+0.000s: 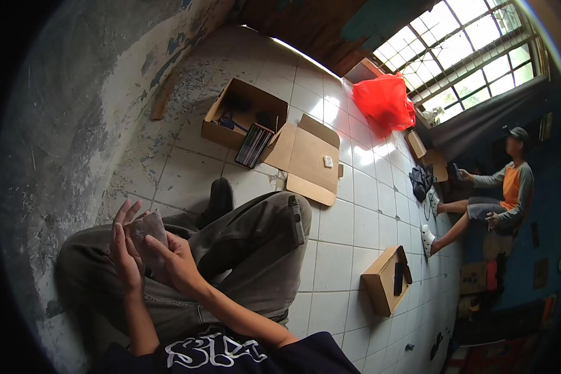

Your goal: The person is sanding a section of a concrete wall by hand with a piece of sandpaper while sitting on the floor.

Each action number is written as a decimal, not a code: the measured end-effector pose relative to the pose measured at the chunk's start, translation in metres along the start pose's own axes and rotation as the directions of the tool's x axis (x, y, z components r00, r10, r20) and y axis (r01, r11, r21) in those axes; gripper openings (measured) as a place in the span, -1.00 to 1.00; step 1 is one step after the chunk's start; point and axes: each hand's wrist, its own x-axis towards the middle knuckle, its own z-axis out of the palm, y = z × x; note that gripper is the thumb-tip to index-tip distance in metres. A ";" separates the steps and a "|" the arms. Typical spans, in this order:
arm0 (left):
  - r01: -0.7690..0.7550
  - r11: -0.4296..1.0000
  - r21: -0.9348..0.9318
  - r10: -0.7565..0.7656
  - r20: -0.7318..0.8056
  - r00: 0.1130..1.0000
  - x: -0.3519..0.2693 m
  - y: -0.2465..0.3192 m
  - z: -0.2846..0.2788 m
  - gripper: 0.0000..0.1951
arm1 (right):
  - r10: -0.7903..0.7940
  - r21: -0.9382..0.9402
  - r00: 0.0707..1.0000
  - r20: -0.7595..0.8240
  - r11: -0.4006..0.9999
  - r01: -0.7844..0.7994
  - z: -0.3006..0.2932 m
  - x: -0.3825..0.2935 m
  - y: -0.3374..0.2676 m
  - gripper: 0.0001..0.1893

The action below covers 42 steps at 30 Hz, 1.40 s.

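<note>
A greyish-brown piece of cloth (150, 233) is held over my lap, between both hands. My right hand (180, 262) grips its lower right side, with the thumb lying across the front. My left hand (127, 255) is raised on the other side, palm against the cloth and fingers spread. What lies behind the cloth is hidden. Beyond my crossed legs stands an open cardboard box (219, 133) with dark items and a blue thing inside. A stack of thin disc cases (255, 146) leans at its near corner. The box's unfolded flap (308, 149) bears a small white item (328, 161).
A peeling wall (89, 117) rises at the left. A red plastic bag (385, 103) sits near the window. A smaller open cardboard box (371, 280) with a black object (398, 278) stands on the tiles at right. Another person (509, 187) sits farther right, near a black bag (420, 183).
</note>
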 end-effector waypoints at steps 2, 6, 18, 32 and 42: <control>0.058 0.986 -0.158 -0.053 0.032 0.998 0.003 -0.008 0.001 -0.46 | -0.146 -0.373 0.989 0.010 0.917 0.139 -0.001 -0.004 0.003 -0.71; 0.077 0.959 -0.274 -0.065 0.051 0.997 0.000 -0.013 -0.003 -0.50 | -0.424 -0.720 0.877 0.225 0.535 0.443 0.014 -0.007 0.003 -0.56; 0.214 0.969 -0.126 -0.227 -0.093 0.969 0.006 -0.010 -0.008 -0.74 | -0.387 -0.525 0.922 0.011 0.783 0.335 0.007 0.008 -0.016 -0.79; 0.414 0.826 -0.383 -0.419 0.075 0.905 0.015 -0.039 -0.006 -0.72 | -0.396 -0.784 0.785 0.477 0.211 0.583 -0.011 -0.002 -0.020 -0.22; 0.363 0.919 -0.155 -0.373 -0.044 0.927 0.023 -0.065 -0.007 -0.78 | -0.344 -0.753 0.925 0.159 0.564 0.339 -0.035 0.001 -0.015 -0.57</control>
